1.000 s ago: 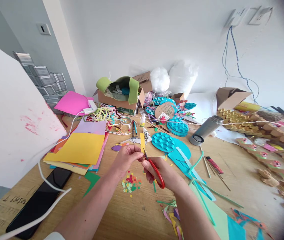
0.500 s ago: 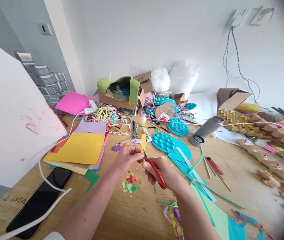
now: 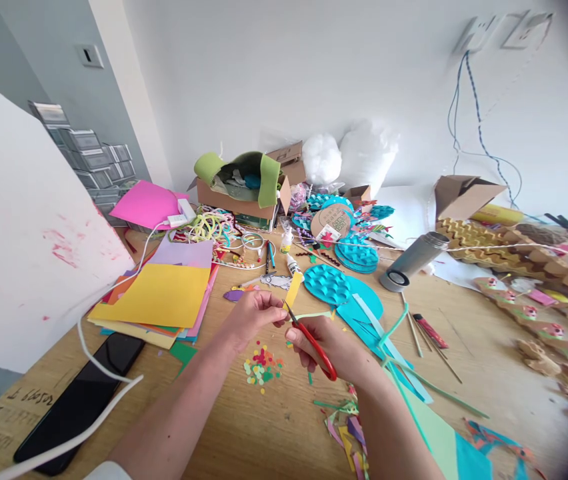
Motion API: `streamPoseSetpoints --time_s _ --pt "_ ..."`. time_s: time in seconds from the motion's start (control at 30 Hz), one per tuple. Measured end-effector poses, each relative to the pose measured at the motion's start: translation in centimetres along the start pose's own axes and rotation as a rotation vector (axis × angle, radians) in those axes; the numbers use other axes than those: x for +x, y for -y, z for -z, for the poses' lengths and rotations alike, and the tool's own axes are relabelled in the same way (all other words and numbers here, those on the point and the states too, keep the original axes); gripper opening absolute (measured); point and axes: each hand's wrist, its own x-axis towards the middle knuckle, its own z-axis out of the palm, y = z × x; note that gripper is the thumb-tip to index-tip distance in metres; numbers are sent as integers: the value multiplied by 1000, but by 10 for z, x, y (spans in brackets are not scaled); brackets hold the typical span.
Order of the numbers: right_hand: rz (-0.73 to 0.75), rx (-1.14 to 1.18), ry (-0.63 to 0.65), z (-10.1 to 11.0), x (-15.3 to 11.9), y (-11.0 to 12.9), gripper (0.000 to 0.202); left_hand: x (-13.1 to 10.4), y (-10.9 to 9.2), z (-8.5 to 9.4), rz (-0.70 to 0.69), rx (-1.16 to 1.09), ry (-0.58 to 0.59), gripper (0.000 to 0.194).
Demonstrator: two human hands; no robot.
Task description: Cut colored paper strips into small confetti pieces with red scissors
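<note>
Between the thumb and fingers of my left hand is a narrow yellow paper strip, its free end tilted up to the right. My right hand is closed around red-handled scissors. Their blade tips lie at the lower part of the strip, beside my left fingertips. Whether the blades touch the paper there, I cannot tell. Under my hands, small round paper dots in red, orange, yellow and green lie in a loose pile on the wooden table.
Coloured paper sheets and a black phone lie at left. Paper scraps sit near my right forearm. Beyond are blue embossed ovals, a glue bottle and a metal flask. A white cable crosses the left side.
The yellow strip has tipped from upright to a rightward slant. The scissors have shifted slightly down and right, while my left hand has hardly moved.
</note>
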Motion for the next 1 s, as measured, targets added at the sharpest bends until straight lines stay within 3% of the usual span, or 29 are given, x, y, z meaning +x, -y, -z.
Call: streamPoseSetpoints --time_s 1.0 --pt "-8 -34 1 1 -2 5 49 0 -1 1 -3 -13 -13 12"
